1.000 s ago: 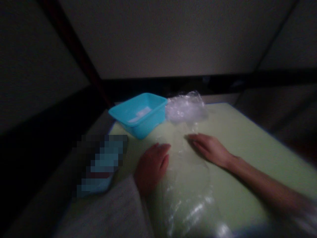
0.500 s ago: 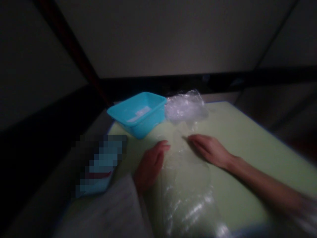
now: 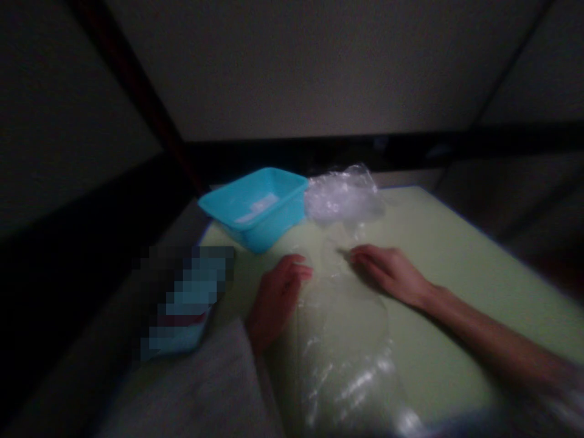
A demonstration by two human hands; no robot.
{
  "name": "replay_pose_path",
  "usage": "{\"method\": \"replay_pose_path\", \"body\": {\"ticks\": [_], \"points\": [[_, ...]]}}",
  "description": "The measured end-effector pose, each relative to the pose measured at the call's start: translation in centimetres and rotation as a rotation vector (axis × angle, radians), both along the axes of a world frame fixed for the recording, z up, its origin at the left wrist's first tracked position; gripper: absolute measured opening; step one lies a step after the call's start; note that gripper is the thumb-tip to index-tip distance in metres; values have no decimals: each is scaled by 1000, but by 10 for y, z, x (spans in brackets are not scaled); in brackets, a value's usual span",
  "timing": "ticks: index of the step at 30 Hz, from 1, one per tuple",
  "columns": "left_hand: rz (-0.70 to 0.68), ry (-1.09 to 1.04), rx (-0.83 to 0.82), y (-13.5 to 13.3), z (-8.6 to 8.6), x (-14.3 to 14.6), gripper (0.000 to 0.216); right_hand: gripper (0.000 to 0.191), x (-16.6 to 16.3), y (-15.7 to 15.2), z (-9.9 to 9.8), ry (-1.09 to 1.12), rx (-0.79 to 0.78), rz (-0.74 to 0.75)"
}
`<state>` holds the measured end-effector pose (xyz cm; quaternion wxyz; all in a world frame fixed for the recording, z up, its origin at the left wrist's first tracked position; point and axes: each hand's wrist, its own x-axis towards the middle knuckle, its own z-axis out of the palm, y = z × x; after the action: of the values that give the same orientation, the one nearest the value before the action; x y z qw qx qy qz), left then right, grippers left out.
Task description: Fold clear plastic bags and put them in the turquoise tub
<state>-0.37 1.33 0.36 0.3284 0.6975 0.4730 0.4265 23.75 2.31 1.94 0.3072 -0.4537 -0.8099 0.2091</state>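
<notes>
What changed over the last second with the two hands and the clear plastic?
The left hand slid a little forward along the clear plastic sheet and curled its fingers at the sheet's edge. The right hand barely shifted, resting flat on the sheet. The blue tub and crumpled plastic stayed put on the green table.
</notes>
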Motion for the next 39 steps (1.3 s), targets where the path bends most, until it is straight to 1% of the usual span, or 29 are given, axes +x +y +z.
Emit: {"method": "replay_pose_path", "body": {"ticks": [2, 3, 5, 6, 7, 9, 11, 13, 15, 19, 21, 23, 26, 30, 32, 34, 39], "points": [[-41, -125, -89, 0, 4, 1, 19, 22, -3, -1, 2, 206, -126, 40], [-89, -193, -161, -1, 7, 1, 22, 22, -4, -1, 3, 331, -215, 89], [-239, -309, -327, -3, 10, 2, 27, 28, -6, -2, 5, 532, -425, 236], [-335, -352, -403, -3, 10, 2, 29, 32, -7, -3, 5, 581, -528, 320], [-429, -384, -469, -3, 9, 1, 31, 36, -7, -3, 6, 596, -620, 399], [-584, -407, -576, -2, 4, 0, 36, 45, -6, -3, 5, 563, -752, 513], [-663, -391, -639, 1, -4, -1, 40, 49, -6, -3, 2, 506, -825, 561], [-691, -370, -661, 4, -9, -1, 42, 49, -7, -2, 0, 486, -840, 566], [-700, -372, -664, 5, -11, -1, 43, 47, -8, -3, -3, 476, -792, 553], [-675, -382, -656, 2, -9, -1, 45, 47, -9, -7, -4, 427, -655, 541], [-670, -398, -652, 0, -8, -1, 44, 45, -8, -9, -5, 423, -629, 547], [-688, -434, -675, 0, -7, -1, 40, 43, -7, -10, -7, 469, -614, 553], [-705, -528, -724, 2, -5, -3, 37, 42, -5, -8, -13, 629, -623, 547], [-695, -718, -783, 9, 0, -9, 42, 39, 0, -6, -13, 749, -623, 513], [-720, -799, -793, 11, 1, -13, 45, 37, 3, -7, -10, 774, -611, 505], [-745, -831, -803, 13, 0, -16, 46, 36, 4, -9, -7, 788, -608, 518], [-780, -793, -859, 11, -3, -14, 43, 35, 2, -10, -9, 693, -658, 596]]}}
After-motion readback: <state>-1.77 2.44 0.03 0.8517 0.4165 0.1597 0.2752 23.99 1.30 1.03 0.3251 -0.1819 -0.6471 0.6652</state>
